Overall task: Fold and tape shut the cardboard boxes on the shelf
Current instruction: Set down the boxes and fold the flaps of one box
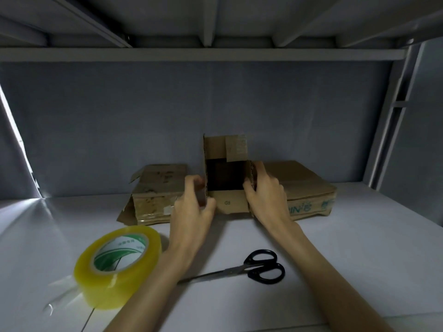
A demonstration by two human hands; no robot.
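Observation:
A small open cardboard box (230, 202) stands at the middle of the white shelf (359, 259), its dark inside facing me and its far flap upright with a strip of old tape. My left hand (193, 207) grips its left side flap. My right hand (266, 190) holds the right side flap. A flat brown box (155, 195) lies to the left with a loose flap. Another flat box (309, 188) with green print lies to the right. A yellow tape roll (117, 264) sits at front left. Black-handled scissors (254, 268) lie between my forearms.
A grey back wall closes off the shelf behind the boxes. The shelf above hangs low overhead. A metal upright (388, 130) stands at the right. A loose tail of clear tape (60, 300) trails from the roll near the front edge.

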